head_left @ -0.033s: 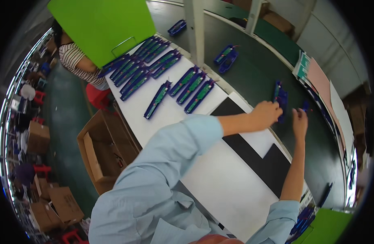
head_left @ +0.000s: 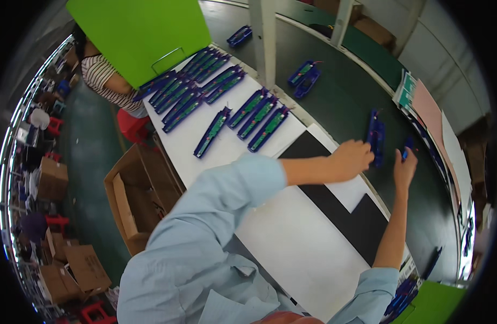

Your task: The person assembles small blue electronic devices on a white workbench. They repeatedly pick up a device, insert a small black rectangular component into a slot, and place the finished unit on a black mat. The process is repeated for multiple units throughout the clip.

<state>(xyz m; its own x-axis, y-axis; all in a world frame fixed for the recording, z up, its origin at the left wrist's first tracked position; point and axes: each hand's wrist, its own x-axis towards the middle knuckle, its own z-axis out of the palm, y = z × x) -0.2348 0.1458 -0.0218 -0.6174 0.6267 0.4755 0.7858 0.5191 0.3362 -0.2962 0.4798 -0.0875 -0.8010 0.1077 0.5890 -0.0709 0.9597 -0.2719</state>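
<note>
On the dark green conveyor belt (head_left: 340, 92) at the right, a long blue plastic housing (head_left: 376, 141) lies lengthwise. My left hand (head_left: 350, 162) is at its near-left edge, palm down, fingers loosely bent and apart, gripping nothing that I can see. Farther right over the belt, my right hand (head_left: 405, 170) pinches another blue plastic housing (head_left: 408, 144), partly hidden by the fingers. Several blue housings with green circuit boards (head_left: 211, 132) are laid out in slanted rows on the white worktable (head_left: 297, 237).
Black strips (head_left: 367, 227) mark the table's right side. More housings ride the belt (head_left: 305, 78) beyond a white post (head_left: 263, 48). A green panel (head_left: 140, 38) stands far left, near a person in a striped top (head_left: 105, 81). An open cardboard box (head_left: 130, 200) sits left of the table.
My left hand has drawn slightly left, off the housing on the belt. My right hand has shifted a little right with the housing in its fingers.
</note>
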